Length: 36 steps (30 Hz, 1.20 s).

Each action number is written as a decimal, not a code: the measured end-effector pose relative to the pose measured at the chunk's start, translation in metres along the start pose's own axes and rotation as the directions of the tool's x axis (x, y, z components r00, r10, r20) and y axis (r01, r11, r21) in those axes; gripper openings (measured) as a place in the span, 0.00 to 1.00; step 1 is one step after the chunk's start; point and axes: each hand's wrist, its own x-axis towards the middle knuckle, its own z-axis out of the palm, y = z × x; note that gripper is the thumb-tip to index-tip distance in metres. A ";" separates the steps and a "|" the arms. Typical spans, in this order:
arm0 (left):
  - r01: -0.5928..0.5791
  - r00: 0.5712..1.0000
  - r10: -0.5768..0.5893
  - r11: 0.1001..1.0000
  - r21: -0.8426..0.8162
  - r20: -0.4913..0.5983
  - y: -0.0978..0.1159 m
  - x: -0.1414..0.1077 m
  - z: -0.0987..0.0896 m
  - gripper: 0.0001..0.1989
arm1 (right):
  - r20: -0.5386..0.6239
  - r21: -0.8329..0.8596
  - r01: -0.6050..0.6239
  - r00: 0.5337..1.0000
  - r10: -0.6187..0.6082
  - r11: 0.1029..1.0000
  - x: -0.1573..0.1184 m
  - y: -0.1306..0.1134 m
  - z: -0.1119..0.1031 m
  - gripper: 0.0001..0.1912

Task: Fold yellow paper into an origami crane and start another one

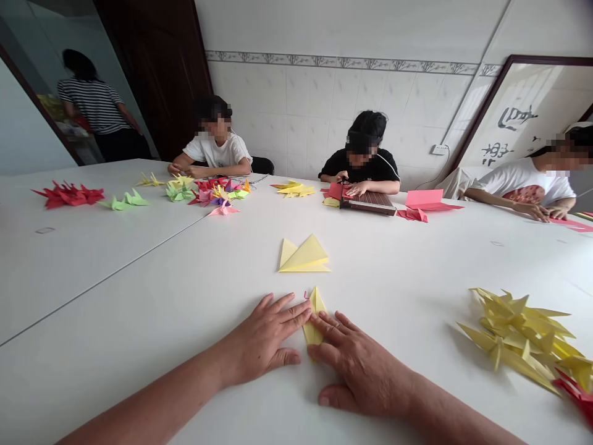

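Observation:
A narrow, kite-shaped piece of folded yellow paper lies flat on the white table, its point facing away from me. My left hand rests with spread fingers, the fingertips touching the paper's left edge. From the right, my right hand lies across the paper's middle with its fingers pressed down and its thumb apart on the table. Part of the paper is hidden under those fingers. Just beyond it sits a second folded yellow paper, with overlapping triangular flaps.
Folded yellow paper cranes are heaped at the right, beside a red one. Across the white table are red cranes, a multicoloured pile and a paper cutter. Several people sit or stand beyond.

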 end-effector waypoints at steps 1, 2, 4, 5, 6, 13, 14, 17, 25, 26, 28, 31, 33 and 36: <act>0.012 1.000 -0.012 1.000 -0.004 -0.001 0.001 0.001 0.000 0.33 | 0.002 -0.002 -0.005 1.000 0.005 1.000 0.000 -0.001 0.001 0.27; 0.022 1.000 -0.022 1.000 -0.010 -0.009 0.002 0.003 0.000 0.33 | 0.004 -0.004 -0.011 1.000 0.011 1.000 0.000 -0.001 0.001 0.27; 0.030 0.998 -0.031 0.999 -0.022 -0.046 0.004 0.008 -0.001 0.36 | 0.005 -0.013 -0.020 1.000 0.020 1.000 0.000 -0.004 0.001 0.29; 0.019 0.997 -0.021 0.999 -0.027 -0.070 0.005 0.012 -0.001 0.39 | 0.003 -0.017 -0.020 1.000 0.020 1.000 0.001 -0.006 0.001 0.30; -0.008 0.996 0.005 0.999 -0.031 -0.094 0.006 0.016 -0.001 0.41 | 0.000 -0.021 -0.018 1.000 0.018 1.000 0.001 -0.007 0.000 0.30; 0.023 1.000 -0.024 0.996 -0.081 -0.015 0.009 0.032 -0.004 0.37 | 0.010 -0.053 -0.045 0.999 0.045 0.998 -0.001 -0.019 0.000 0.35; 0.040 0.999 -0.041 0.996 -0.083 -0.010 0.008 0.032 -0.004 0.34 | 0.013 -0.056 -0.054 0.998 0.054 0.997 -0.003 -0.021 0.002 0.36; 0.092 0.996 -0.092 0.992 -0.085 0.003 0.004 0.032 -0.003 0.27 | 0.016 -0.067 -0.069 0.997 0.070 0.995 -0.011 -0.028 0.006 0.37; 0.153 0.987 -0.154 0.988 -0.038 -0.035 -0.006 0.036 0.004 0.24 | -0.004 -0.056 -0.099 0.995 0.099 0.993 -0.025 -0.048 0.012 0.36; 0.157 0.986 -0.158 0.987 -0.026 -0.052 -0.006 0.036 0.005 0.24 | -0.015 -0.057 -0.102 0.995 0.101 0.993 -0.025 -0.048 0.013 0.36; 0.166 0.981 -0.166 0.986 -0.001 -0.099 -0.005 0.037 0.007 0.23 | -0.044 -0.055 -0.103 0.994 0.101 0.993 -0.023 -0.049 0.014 0.35; 0.184 0.964 -0.174 0.983 0.030 -0.201 0.001 0.037 0.008 0.22 | -0.112 -0.035 -0.101 0.989 0.097 0.994 -0.018 -0.048 0.016 0.31; 0.205 0.934 -0.183 0.978 0.042 -0.306 0.008 0.035 0.007 0.21 | -0.155 -0.017 -0.098 0.983 0.094 0.995 -0.016 -0.048 0.016 0.27; 0.118 0.924 -0.088 0.991 0.058 -0.371 0.021 0.030 0.003 0.20 | -0.172 -0.009 -0.090 0.981 0.087 0.996 -0.014 -0.049 0.015 0.25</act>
